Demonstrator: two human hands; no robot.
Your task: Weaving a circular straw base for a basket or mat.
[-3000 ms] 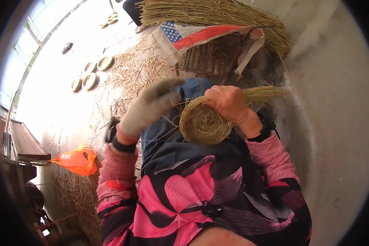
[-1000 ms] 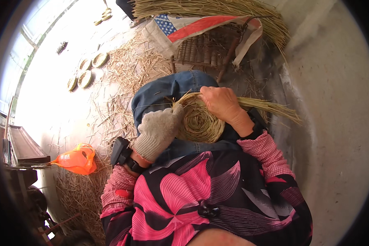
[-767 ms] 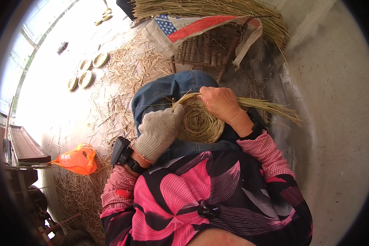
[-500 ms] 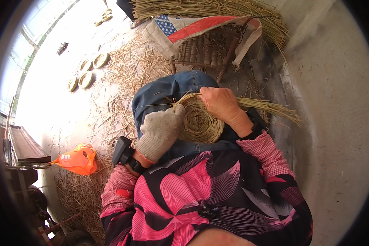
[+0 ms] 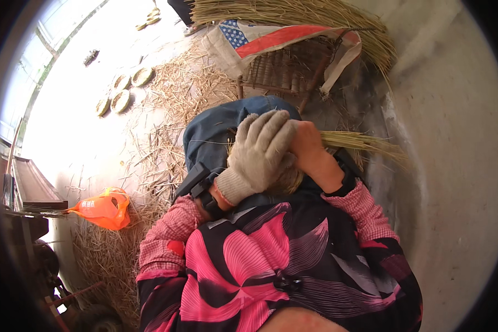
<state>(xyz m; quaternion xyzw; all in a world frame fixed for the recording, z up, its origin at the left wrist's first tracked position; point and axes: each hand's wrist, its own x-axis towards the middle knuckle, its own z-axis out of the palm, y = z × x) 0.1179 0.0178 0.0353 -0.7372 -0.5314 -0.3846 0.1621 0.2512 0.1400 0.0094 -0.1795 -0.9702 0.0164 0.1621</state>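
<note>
A round coiled straw piece (image 5: 289,181) lies on my lap, on dark blue denim (image 5: 207,130). Most of it is hidden under my hands; only its lower right part shows. My left hand (image 5: 262,150), in a grey knit glove, lies palm down over it, fingers stretched out, their tips against my right hand. Bare and closed, my right hand (image 5: 311,148) is at the coil's upper right side, its fingertips covered by the glove. A bundle of loose straw (image 5: 362,141) runs out to the right from behind this hand.
Beyond my knees stands a chair (image 5: 279,72) draped with a striped cloth (image 5: 279,41), a large straw bundle (image 5: 315,14) on top. Straw scraps (image 5: 177,91) litter the floor. Several small round baskets (image 5: 120,100) sit far left; an orange plastic bag (image 5: 105,208) is nearer.
My left hand has moved right from the coil's left edge, across its top to my right hand, and its fingers have straightened. My right hand has stayed near the same place.
</note>
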